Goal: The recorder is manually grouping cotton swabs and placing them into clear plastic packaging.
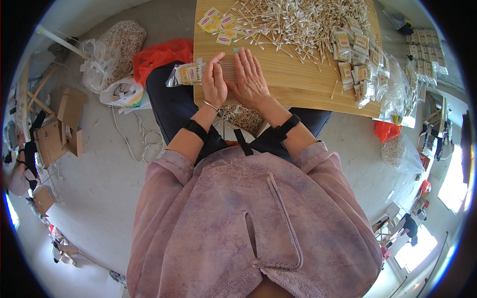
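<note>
My left hand (215, 83) stands on edge at the table's near left edge, its fingers stretched and slightly curved. Flat beside it lies my right hand (250, 79), fingers straight. Between the two hands, a row of thin brown sticks (228, 71) shows, lying sideways; they look like cotton swabs, partly covered by the hands. Left of my left hand, a clear packet of cotton swabs (188, 74) with a yellow label sticks out past the table edge. A big heap of loose cotton swabs (303, 25) covers the table's far side.
Yellow-and-white cards (224, 29) lie at the far left of the wooden table (293, 89). Several filled swab packets (360, 64) are piled at its right. A box of swabs (242, 117) sits below the near edge. Bags, a red sack (161, 58) and cartons (64, 124) stand on the floor.
</note>
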Motion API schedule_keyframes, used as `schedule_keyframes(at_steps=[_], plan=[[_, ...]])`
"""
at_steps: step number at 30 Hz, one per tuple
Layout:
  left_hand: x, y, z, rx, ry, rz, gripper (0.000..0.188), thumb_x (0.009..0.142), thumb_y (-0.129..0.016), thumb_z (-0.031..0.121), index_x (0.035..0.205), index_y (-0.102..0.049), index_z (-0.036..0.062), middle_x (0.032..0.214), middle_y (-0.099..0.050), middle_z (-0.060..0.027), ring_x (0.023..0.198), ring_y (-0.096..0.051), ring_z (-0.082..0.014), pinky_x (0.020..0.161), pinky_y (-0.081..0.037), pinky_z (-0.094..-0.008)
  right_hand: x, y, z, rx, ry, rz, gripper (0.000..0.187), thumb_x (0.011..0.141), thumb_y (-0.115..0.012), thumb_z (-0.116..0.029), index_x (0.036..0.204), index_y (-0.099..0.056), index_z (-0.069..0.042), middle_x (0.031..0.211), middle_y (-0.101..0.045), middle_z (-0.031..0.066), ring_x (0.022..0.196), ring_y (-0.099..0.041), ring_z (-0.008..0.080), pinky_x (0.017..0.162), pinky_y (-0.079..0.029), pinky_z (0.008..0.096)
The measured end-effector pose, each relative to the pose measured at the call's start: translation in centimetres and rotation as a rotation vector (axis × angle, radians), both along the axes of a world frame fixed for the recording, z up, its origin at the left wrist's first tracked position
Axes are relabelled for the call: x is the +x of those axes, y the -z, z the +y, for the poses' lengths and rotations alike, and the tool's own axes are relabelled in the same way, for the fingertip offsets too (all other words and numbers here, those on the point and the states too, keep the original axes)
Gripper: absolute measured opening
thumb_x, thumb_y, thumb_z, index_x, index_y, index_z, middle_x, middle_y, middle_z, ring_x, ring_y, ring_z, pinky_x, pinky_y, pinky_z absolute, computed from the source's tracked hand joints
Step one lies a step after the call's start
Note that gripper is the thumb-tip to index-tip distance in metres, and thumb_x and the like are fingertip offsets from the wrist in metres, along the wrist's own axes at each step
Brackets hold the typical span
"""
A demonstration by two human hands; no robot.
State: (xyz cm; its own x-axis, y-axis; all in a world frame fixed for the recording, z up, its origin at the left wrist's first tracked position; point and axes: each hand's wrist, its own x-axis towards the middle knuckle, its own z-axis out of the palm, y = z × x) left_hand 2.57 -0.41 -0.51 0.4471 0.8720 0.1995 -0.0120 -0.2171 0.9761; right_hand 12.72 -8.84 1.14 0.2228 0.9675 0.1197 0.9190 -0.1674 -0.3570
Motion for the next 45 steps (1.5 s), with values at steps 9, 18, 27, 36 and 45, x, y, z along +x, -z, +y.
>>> schedule_keyframes(at_steps=[9, 18, 27, 36, 45], plan=[[0.2, -0.3, 0.0, -0.022, 0.011, -0.024, 0.031, 0.1, -0.036, 0.018, 0.115, -0.055, -0.0009, 0.115, -0.06, -0.0128, 0.11, -0.054, -0.0219, 0.096, -0.04, -0.0317, -0.4, 0.4, -1.1, -0.06, -0.03, -0.078, 0.081, 0.087, -0.049, -0.05, 0.139, -0.024, 0.007, 0.147, -0.021, 0.0234, 0.139, -0.016, 0.0334, 0.114, -0.012, 0.0438], [0.2, -0.4, -0.2, 0.004, 0.016, 0.006, 0.03, 0.1, -0.037, 0.017, 0.115, -0.055, -0.0009, 0.114, -0.06, -0.0127, 0.109, -0.055, -0.0219, 0.095, -0.041, -0.0317, -0.5, 0.4, -0.9, -0.09, -0.042, -0.162, 0.074, 0.091, -0.039, -0.051, 0.139, -0.028, 0.005, 0.147, -0.025, 0.0183, 0.14, -0.017, 0.0288, 0.114, -0.012, 0.0424], [-1.9, -1.7, -0.3, 0.338, 0.09, 0.222, 0.022, 0.093, -0.048, 0.014, 0.108, -0.059, 0.0026, 0.097, -0.061, -0.0145, 0.094, -0.058, -0.029, 0.083, -0.045, -0.0348, -0.3, 0.6, -0.9, -0.077, -0.031, -0.126, 0.072, 0.091, -0.04, -0.048, 0.14, -0.027, 0.003, 0.148, -0.023, 0.0169, 0.14, -0.016, 0.0276, 0.115, -0.01, 0.0414], [-4.5, -0.6, -1.0, 0.754, 0.221, 0.558, 0.022, 0.085, -0.058, 0.015, 0.105, -0.063, 0.0066, 0.076, -0.054, -0.0075, 0.073, -0.055, -0.0248, 0.062, -0.047, -0.0357, -0.3, 0.4, -0.8, -0.115, -0.025, -0.162, 0.074, 0.086, -0.048, -0.041, 0.141, -0.024, 0.002, 0.149, -0.021, 0.0172, 0.14, -0.016, 0.0282, 0.115, -0.011, 0.0411], [-4.5, -0.3, -1.2, 0.799, 0.217, 0.576, 0.023, 0.084, -0.059, 0.016, 0.105, -0.062, 0.0068, 0.077, -0.054, -0.0061, 0.074, -0.055, -0.0243, 0.064, -0.047, -0.0349, -0.5, 0.6, -1.0, -0.119, -0.018, -0.147, 0.074, 0.086, -0.048, -0.039, 0.142, -0.021, 0.001, 0.15, -0.019, 0.0168, 0.14, -0.015, 0.0279, 0.115, -0.01, 0.0411]])
